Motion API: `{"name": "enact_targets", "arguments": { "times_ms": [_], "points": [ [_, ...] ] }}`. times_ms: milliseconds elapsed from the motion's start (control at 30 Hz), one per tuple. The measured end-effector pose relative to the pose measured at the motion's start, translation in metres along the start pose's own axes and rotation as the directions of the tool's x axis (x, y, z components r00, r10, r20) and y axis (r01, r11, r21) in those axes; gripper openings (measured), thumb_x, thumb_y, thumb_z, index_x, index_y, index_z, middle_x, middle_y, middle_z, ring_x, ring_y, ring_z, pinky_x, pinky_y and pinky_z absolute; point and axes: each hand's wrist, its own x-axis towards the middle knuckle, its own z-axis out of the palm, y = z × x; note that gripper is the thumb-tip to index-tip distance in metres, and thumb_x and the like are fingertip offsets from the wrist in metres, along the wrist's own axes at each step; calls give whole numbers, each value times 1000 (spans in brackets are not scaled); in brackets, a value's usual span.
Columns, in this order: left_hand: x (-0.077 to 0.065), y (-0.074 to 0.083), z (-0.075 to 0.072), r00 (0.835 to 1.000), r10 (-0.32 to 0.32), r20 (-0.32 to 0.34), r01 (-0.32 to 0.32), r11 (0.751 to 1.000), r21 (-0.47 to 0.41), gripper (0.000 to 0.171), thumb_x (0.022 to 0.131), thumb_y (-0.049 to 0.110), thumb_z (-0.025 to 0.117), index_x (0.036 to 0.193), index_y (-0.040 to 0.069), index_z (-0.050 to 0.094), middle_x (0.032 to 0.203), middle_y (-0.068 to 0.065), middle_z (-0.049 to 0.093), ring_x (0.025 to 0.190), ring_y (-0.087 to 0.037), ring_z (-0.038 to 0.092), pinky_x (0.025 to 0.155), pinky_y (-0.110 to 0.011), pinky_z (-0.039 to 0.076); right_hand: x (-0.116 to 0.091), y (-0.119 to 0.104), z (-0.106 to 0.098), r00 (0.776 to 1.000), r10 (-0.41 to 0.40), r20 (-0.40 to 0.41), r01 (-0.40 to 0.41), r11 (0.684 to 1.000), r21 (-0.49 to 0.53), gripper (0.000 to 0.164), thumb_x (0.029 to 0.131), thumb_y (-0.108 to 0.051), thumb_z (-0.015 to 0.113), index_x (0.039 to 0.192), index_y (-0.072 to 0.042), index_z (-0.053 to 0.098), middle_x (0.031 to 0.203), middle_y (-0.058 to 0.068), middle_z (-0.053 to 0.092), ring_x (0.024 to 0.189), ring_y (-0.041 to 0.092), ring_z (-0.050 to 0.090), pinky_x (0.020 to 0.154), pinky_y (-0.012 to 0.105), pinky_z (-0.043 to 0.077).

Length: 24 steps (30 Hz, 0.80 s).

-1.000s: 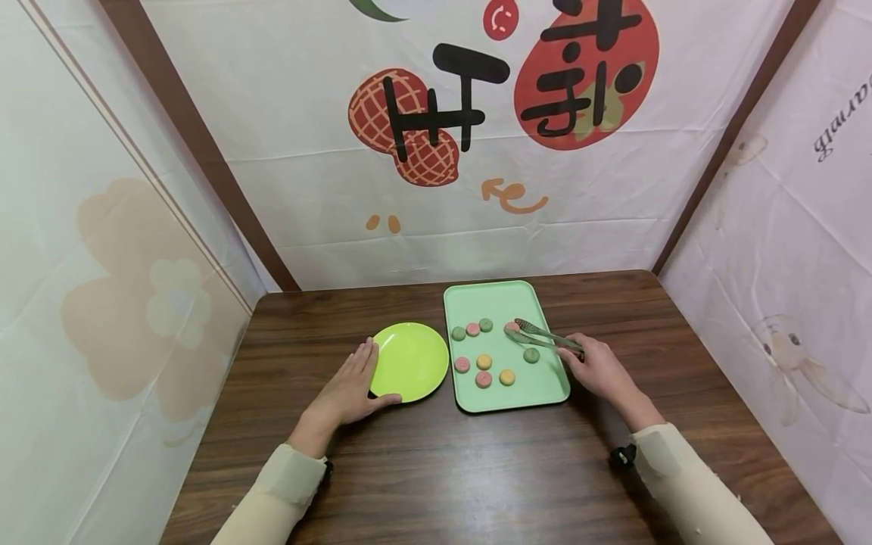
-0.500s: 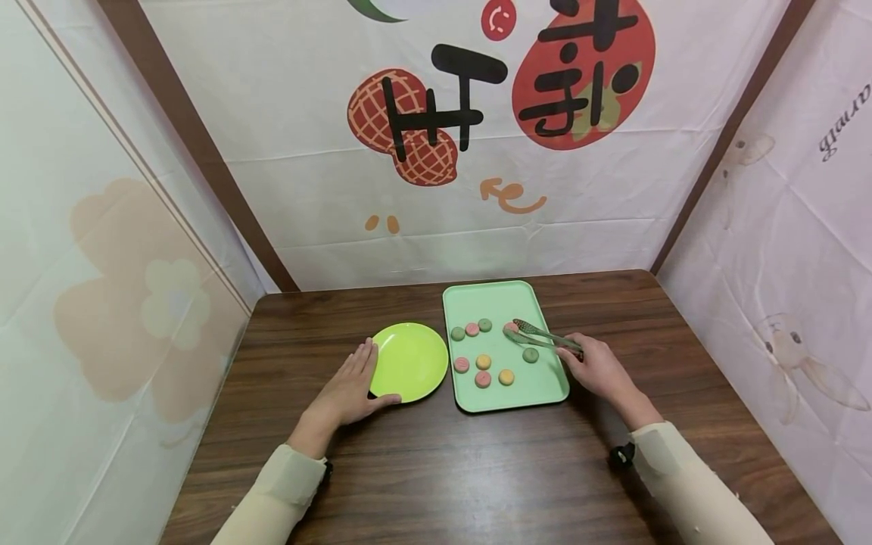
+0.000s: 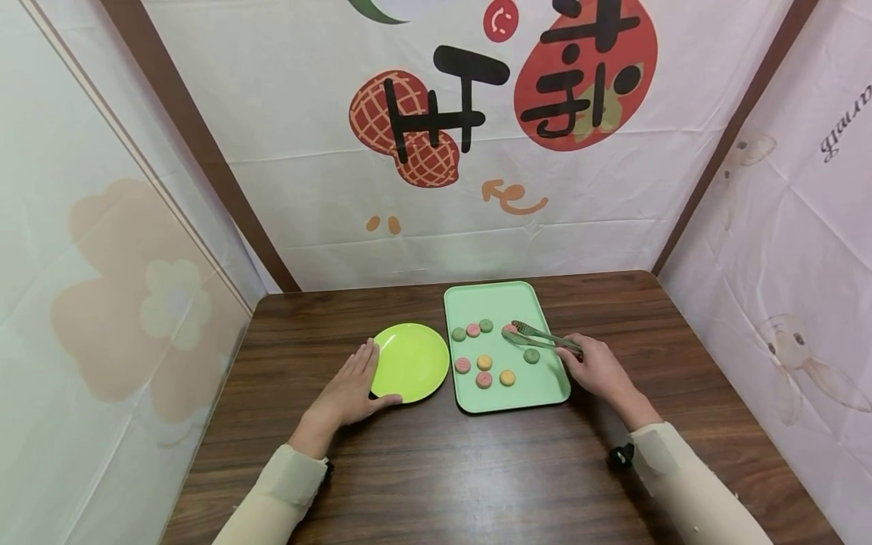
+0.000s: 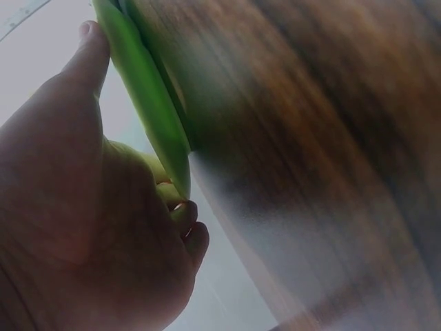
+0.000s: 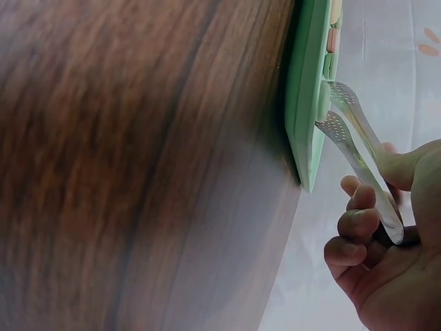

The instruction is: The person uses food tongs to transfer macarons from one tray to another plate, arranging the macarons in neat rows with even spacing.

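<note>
My left hand (image 3: 347, 382) lies at the left rim of a yellow-green plate (image 3: 412, 363), fingers extended along the rim and thumb at its near edge. In the left wrist view, the plate's edge (image 4: 148, 89) sits between thumb and fingers. My right hand (image 3: 599, 367) holds metal tongs (image 3: 545, 341) over a light green tray (image 3: 521, 397). The tongs' tips are on either side of a pink macaron (image 3: 509, 328), which they partly hide; whether they squeeze it, I cannot tell. A green macaron (image 3: 531, 356) lies just nearer than the tongs.
Several other macarons lie on the tray: a row with a pink one (image 3: 473, 330) at left, and a nearer group including a yellow one (image 3: 507, 378). Plate and tray sit nearly side by side on a brown wooden table (image 3: 450, 469). A printed cloth (image 3: 327, 197) hangs behind.
The tongs' tips and the pink macaron between them have shifted very slightly left on the tray. My left hand and the plate stay in place.
</note>
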Motion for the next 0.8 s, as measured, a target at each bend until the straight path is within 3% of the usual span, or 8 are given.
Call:
{"name": "enact_targets", "arguments": {
  "times_ms": [600,800],
  "points": [
    [-1,1,-2,1000,-8,17,8,1000,4,122,97,75,61,168,-9,9,177,-27,4,165,-41,9,134,-54,15,0,-11,1,998,-55,-29,55,998,-9,42,109,-28,67,135,5,69,121,21,76,105,36,74,87,56,62],
    [-1,0,-1,1000,-15,22,15,1000,7,122,97,77,60,169,-7,9,178,-26,4,165,-40,9,134,-53,15,1,-18,2,996,-75,-43,74,997,-8,44,109,-29,68,135,6,69,121,22,76,104,37,75,86,56,62]
  ]
}}
